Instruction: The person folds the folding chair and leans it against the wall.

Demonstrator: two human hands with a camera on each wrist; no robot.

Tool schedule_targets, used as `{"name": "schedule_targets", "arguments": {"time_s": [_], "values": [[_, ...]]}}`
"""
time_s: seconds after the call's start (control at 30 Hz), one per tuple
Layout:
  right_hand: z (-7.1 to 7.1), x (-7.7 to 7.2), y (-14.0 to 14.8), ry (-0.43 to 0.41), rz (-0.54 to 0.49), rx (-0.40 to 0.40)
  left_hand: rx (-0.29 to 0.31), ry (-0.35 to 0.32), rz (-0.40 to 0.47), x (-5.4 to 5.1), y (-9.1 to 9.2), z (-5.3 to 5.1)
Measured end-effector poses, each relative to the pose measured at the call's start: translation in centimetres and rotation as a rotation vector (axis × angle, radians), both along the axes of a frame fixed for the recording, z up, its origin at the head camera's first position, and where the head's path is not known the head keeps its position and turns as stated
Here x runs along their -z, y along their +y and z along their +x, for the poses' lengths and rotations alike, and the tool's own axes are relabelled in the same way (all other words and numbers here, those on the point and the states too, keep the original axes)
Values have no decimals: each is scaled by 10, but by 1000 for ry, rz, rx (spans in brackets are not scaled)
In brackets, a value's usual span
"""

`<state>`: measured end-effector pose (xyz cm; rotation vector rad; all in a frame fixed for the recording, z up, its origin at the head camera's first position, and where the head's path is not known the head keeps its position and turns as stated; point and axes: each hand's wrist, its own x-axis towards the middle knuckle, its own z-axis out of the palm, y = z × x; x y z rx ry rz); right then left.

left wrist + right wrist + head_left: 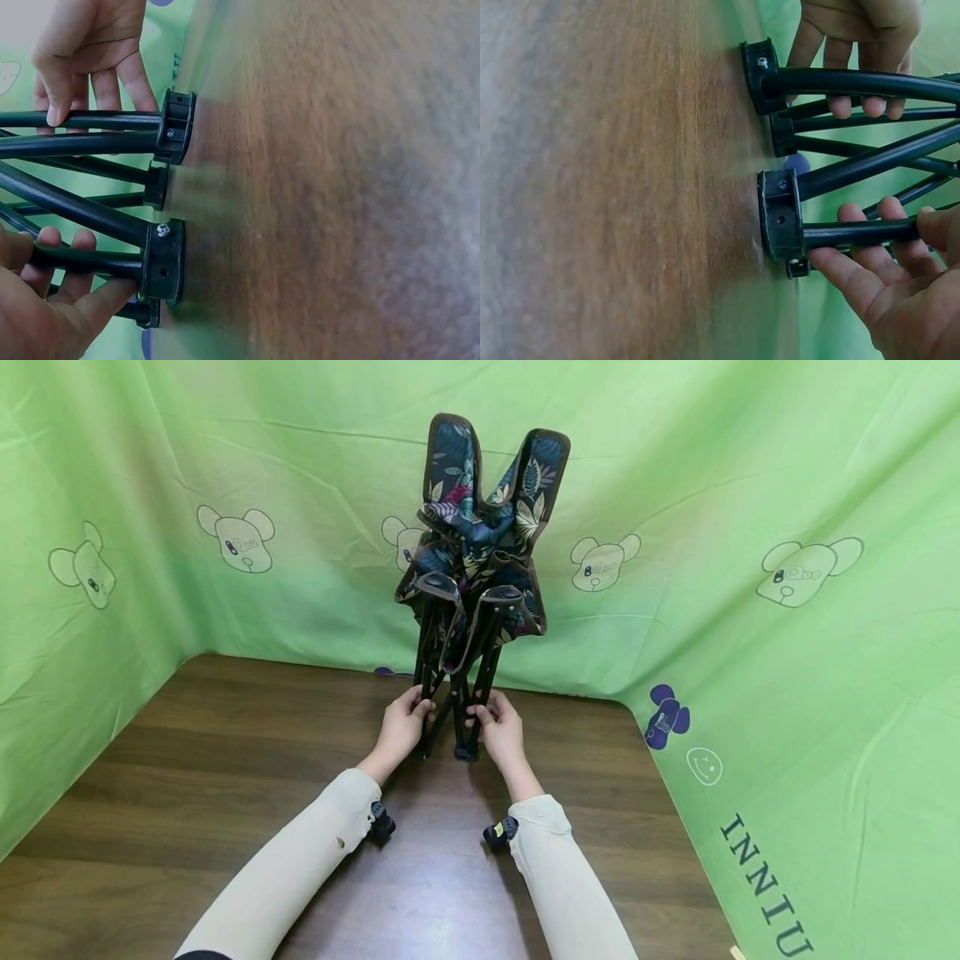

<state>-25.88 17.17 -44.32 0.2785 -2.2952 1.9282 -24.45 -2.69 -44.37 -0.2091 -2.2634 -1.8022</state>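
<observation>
A folding chair (472, 552) with dark floral fabric and black tube legs stands upright, mostly folded, near the far edge of the table. My left hand (402, 722) grips a leg tube on the left side, low down. On the other side my right hand (501, 727) holds a right leg tube between thumb and fingers. In the left wrist view, black plastic feet (163, 259) with screws end the tubes at the tabletop. The right wrist view shows a similar foot (781, 217) beside the right hand (915, 289). Fabric hides the upper frame.
The brown wooden table (187, 777) lies under the chair and both arms. Green cloth (315, 460) printed with bear heads hangs behind it and along both sides. Small black cameras (381, 823) sit at the wrists.
</observation>
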Motion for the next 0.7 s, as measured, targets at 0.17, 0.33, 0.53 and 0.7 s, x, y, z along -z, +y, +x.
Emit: {"name": "schedule_targets", "arguments": {"time_s": [0.17, 0.33, 0.53, 0.7], "values": [[0, -1, 1, -17, 17, -17, 3, 4, -4, 2, 0, 1], [12, -15, 0, 3, 27, -19, -1, 9, -10, 3, 2, 1], [2, 4, -1, 47, 17, 18, -23, 22, -27, 3, 4, 2], [3, 2, -3, 54, 23, 36, -32, 48, -35, 3, 5, 2]]}}
